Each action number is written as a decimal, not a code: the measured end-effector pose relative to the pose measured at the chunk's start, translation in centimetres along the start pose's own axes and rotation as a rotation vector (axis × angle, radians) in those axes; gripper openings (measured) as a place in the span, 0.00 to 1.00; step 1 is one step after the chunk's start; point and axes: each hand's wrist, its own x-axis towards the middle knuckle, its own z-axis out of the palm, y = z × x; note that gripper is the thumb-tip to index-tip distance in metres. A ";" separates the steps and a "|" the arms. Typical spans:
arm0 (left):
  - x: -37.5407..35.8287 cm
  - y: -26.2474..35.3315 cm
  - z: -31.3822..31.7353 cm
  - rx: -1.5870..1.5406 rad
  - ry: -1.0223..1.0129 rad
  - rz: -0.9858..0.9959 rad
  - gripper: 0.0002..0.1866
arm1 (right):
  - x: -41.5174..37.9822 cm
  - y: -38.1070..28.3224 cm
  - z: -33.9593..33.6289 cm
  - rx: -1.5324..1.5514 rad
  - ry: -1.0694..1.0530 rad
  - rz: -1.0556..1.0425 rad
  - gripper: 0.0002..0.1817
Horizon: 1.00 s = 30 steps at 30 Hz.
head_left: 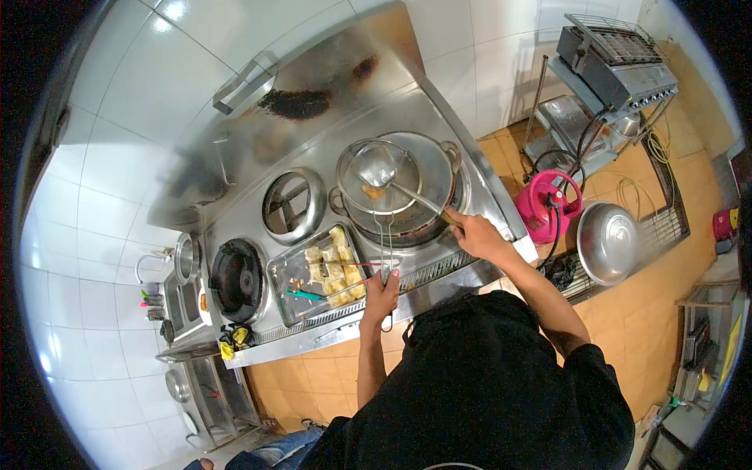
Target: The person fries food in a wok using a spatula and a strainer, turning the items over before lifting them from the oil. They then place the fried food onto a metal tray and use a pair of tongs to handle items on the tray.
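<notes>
My left hand (pixel 381 296) is closed round the metal handle of a round strainer (pixel 404 205). Thin stick-like utensils, one of them reddish, also reach from this hand over the tray. My right hand (pixel 478 236) grips the wooden handle of a metal ladle (pixel 374 166). The ladle's bowl overlaps the strainer, with a small orange-brown bit beside it. Both lie over a wide two-handled pan (pixel 440 174) on the stove. Left of my left hand, a metal tray (pixel 283 270) holds several pale yellow pieces of food (pixel 335 266) and a green-handled tool (pixel 305 295).
Left on the steel stove are a black burner (pixel 236 280) and a metal ring (pixel 272 219). A sink (pixel 186 301) stands farther left. On the right are a pink gas cylinder (pixel 540 207), an upturned metal bowl (pixel 608 243) and a grill (pixel 615 66). Someone's jeans (pixel 288 446) show below.
</notes>
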 end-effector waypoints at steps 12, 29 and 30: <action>-0.2 1.2 -0.7 0.026 -0.048 -0.001 0.14 | 0.5 -0.6 0.2 0.031 -0.042 0.059 0.26; -0.9 1.6 -0.6 0.071 0.002 -0.007 0.14 | 0.4 -1.3 0.1 0.048 -0.063 0.062 0.26; -0.9 1.6 -0.6 0.094 -0.005 0.011 0.14 | 0.4 -1.3 0.2 0.047 -0.065 0.064 0.26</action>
